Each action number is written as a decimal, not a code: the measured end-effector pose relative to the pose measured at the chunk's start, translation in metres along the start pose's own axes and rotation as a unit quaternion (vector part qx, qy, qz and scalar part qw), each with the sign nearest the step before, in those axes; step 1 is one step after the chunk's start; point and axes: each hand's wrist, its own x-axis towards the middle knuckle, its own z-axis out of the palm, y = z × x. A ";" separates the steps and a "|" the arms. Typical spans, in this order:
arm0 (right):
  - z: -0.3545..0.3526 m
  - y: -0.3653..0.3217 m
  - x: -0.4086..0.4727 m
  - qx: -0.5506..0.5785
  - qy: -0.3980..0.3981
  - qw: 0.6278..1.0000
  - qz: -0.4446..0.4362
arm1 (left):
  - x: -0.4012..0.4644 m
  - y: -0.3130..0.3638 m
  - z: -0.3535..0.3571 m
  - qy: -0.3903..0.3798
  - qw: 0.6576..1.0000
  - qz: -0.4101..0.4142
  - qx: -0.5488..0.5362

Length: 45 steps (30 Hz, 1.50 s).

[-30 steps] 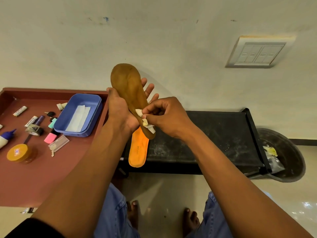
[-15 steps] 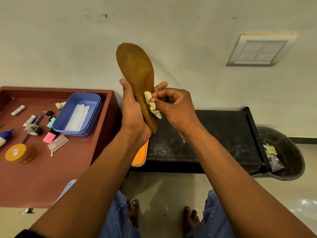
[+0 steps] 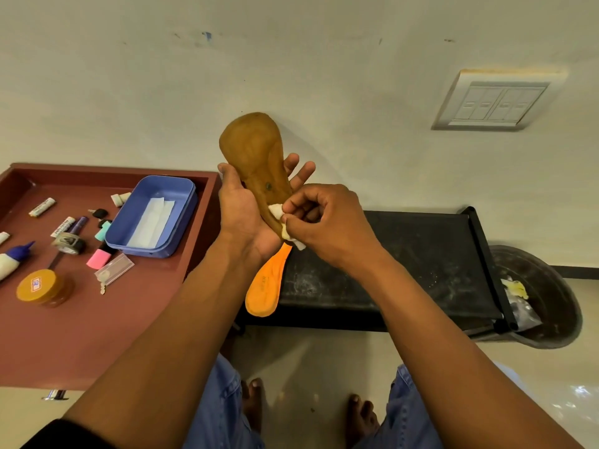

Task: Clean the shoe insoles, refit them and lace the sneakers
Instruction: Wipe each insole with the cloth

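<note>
A brown insole (image 3: 256,157) stands nearly upright in front of me, toe end up. My left hand (image 3: 241,210) holds it from the left, thumb on its face and fingers spread behind it. My right hand (image 3: 319,222) pinches a small white wipe (image 3: 285,225) and presses it against the insole's lower heel part. A second, orange insole (image 3: 267,285) lies below my hands on the black bench (image 3: 421,260), its upper end hidden by my left hand. No sneakers are in view.
A dark red table (image 3: 81,319) at left carries a blue tray (image 3: 152,215) with white wipes, an orange-lidded jar (image 3: 40,286), a glue bottle (image 3: 13,257), markers and erasers. A dark bin (image 3: 547,299) with scraps stands at the right. My knees and bare feet are below.
Both hands have come down with the brown insole since half a second ago. The wipe has slid from the insole's middle toward its heel end.
</note>
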 end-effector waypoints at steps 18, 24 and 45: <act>-0.011 -0.003 0.002 0.059 -0.082 0.992 0.076 | 0.011 -0.003 -0.005 0.001 0.999 -0.006 -0.034; 0.000 -0.004 0.000 0.087 0.013 0.994 0.061 | 0.003 -0.007 0.006 0.034 0.998 -0.013 0.059; -0.010 0.001 -0.001 0.028 -0.062 0.997 0.032 | 0.000 -0.004 0.007 0.031 0.995 -0.059 0.079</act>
